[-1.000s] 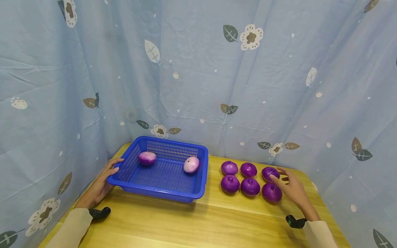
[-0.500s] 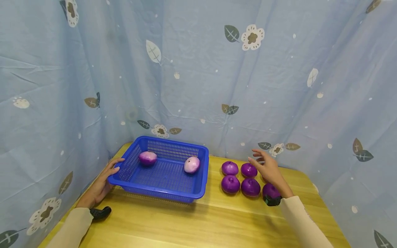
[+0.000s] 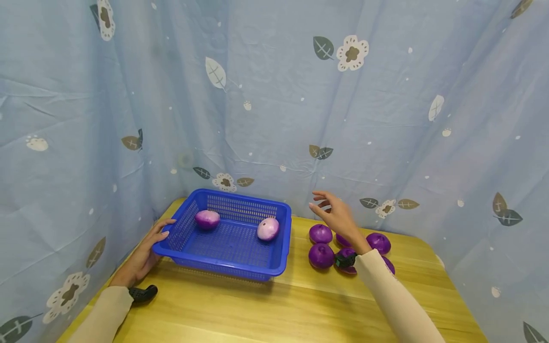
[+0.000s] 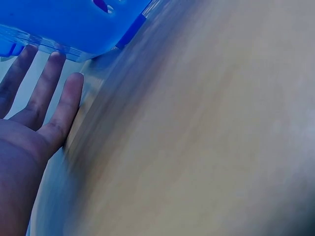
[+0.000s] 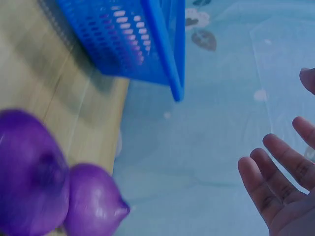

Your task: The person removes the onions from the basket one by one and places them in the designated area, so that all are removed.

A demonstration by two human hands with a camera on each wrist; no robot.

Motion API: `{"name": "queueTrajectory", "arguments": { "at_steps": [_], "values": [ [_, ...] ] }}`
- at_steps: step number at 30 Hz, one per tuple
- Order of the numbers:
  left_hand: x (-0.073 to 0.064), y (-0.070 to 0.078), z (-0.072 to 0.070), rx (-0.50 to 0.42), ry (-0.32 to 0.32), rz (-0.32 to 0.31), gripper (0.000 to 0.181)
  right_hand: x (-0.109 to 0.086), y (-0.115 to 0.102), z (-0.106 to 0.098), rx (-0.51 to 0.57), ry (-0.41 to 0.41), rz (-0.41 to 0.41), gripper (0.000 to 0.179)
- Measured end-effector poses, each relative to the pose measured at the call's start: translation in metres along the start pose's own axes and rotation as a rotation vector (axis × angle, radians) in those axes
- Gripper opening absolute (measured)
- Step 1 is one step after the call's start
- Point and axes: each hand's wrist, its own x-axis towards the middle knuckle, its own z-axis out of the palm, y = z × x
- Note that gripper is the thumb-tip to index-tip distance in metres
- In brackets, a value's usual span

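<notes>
My left hand (image 3: 145, 250) rests at the left rim of the blue plastic basket (image 3: 227, 273). Its fingers (image 4: 64, 110) look straight against the basket's outer side in the left wrist view. Inside the basket lie two purple-and-white onions, one at left (image 3: 208, 219) and one at right (image 3: 268, 229). Over the back of the group of purple onions (image 3: 321, 256) hovers my right hand (image 3: 339, 216), holding nothing, its fingers spread and slightly bent. The right forearm hides parts of some onions. Two onions (image 5: 93, 201) show close by in the right wrist view.
The yellow wood-grain table (image 3: 240, 309) carries everything. Behind it and at both sides hangs a blue curtain (image 3: 274, 119) with flower and leaf prints. Dark wrist devices (image 3: 143, 294) are strapped on both wrists.
My right hand has moved left and up from the far-right back onion, empty, to above the left part of the group. The left hand stays at the basket rim; the onions keep their places.
</notes>
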Motion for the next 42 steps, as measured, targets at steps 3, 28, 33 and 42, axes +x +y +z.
{"name": "queueTrajectory", "arguments": {
  "at_steps": [3, 28, 33, 42],
  "values": [
    [0.002, 0.001, 0.0, 0.005, 0.003, 0.003, 0.048, 0.007, -0.008, 0.007, 0.012, -0.012, -0.026, 0.051],
    [-0.003, 0.002, 0.002, -0.013, 0.014, -0.002, 0.045, 0.048, -0.061, 0.091, 0.116, -0.123, -0.201, 0.046],
    [-0.002, 0.001, 0.001, -0.006, 0.03, 0.0, 0.046, 0.057, -0.072, 0.109, 0.171, -0.148, -0.187, 0.043],
    [0.0, 0.0, 0.003, 0.0, 0.008, 0.013, 0.047, 0.069, -0.087, 0.149, 0.219, -0.256, -0.159, 0.044]
  ]
}}
